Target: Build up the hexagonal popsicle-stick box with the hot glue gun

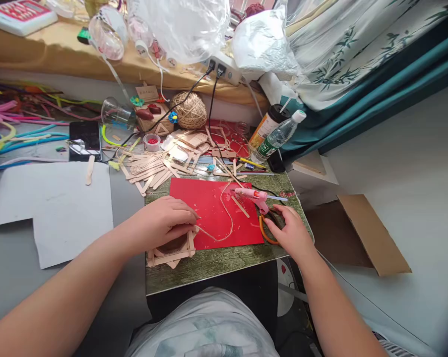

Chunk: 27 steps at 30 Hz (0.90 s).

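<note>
My left hand (171,220) is closed, thumb and fingers pinched on the end of a thin twine (231,223) that curves across a red sheet (209,198). Just beneath it sits a small frame of stacked craft sticks (171,258), partly covered by the hand. At the table's right side, my right hand (290,230) has its thumb and fingers around the handles of a pair of scissors (264,229) with orange on the grips; their blades are hidden. Above the scissors lies a pink glue gun (251,193), a clear glue stick protruding from its back. One loose craft stick (240,207) rests on the red sheet.
A pile of craft sticks (149,168) spreads behind the red sheet. Farther back are a twine ball (188,110), a water bottle (279,136) and a drink cup (268,124). Black cables (212,96) hang from a power strip. White card (71,208) lies left, a cardboard box (372,233) right.
</note>
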{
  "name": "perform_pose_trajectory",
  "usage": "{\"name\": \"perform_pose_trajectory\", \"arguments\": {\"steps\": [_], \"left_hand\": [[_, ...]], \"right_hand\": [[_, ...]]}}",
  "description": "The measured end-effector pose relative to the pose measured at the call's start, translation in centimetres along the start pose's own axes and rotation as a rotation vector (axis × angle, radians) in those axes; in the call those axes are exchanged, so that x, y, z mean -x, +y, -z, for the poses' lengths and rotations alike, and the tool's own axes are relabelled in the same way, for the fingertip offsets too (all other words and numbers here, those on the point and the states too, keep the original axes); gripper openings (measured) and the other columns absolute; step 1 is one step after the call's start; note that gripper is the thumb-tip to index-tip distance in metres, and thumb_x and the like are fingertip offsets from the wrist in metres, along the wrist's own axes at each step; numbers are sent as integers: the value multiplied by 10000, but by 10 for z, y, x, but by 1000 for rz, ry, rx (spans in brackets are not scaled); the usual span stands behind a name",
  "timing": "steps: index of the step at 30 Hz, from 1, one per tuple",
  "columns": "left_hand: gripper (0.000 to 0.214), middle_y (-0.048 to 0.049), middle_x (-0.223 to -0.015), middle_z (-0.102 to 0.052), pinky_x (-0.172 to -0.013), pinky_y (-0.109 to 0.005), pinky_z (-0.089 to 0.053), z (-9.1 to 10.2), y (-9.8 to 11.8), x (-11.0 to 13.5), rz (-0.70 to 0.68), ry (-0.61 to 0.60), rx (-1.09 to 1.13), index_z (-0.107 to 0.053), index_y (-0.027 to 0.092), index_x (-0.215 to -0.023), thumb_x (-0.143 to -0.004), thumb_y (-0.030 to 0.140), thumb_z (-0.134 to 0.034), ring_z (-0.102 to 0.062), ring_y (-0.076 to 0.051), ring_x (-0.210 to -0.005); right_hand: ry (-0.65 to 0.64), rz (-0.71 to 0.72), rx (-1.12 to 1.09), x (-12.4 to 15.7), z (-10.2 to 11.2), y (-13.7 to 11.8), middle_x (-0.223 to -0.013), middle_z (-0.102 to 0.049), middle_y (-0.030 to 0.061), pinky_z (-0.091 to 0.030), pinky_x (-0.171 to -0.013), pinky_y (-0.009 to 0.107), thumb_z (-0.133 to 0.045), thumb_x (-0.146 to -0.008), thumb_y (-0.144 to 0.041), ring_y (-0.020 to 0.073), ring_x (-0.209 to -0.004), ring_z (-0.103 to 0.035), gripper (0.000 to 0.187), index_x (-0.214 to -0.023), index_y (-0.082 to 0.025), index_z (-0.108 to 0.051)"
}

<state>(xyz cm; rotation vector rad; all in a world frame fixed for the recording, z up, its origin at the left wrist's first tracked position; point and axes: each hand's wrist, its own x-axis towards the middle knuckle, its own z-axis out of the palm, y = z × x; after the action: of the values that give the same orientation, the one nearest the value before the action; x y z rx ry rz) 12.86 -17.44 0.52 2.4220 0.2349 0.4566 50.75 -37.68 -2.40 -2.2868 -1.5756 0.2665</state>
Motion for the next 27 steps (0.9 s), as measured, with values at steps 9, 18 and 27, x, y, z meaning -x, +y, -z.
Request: {"name": "perform_pose_trajectory", "arguments": {"steps": [9,18,27], "left_hand": [[196,-83,-1090,-807,-900,-337,-524,1,0,-1,5,-52,20,-747,224,-1053,-1081,295,-566,-757,-212,-996],[204,-86,-1083,-810,-899,-347,-521,1,0,-1,8,-56,25,-751,219,-1054,-1083,295,-565,-752,-218,-995],[176,-70,-1056,-802,-890,-341,-510,0,-1,0,-1,-41,30,-736,215,-1062,-1081,278,-572,-749,-209,-979]], "right_hand": [[5,6,-50,-27,-12,-32,-1143,-751,137,-540,-929,438,-643,-940,-384,304,-1048,-670,367,-1215,-168,-756],[-20,-74,-136,-2,-21,-55,-1060,-727,103,-519,-801,368,-667,-916,-384,243,-854,-661,335,-1153,-157,-735],[158,22,-74,15,-28,-20,-1198,-685,123,-527,-993,461,-623,-954,-367,311,-1126,-638,344,-1259,-216,-673]]}}
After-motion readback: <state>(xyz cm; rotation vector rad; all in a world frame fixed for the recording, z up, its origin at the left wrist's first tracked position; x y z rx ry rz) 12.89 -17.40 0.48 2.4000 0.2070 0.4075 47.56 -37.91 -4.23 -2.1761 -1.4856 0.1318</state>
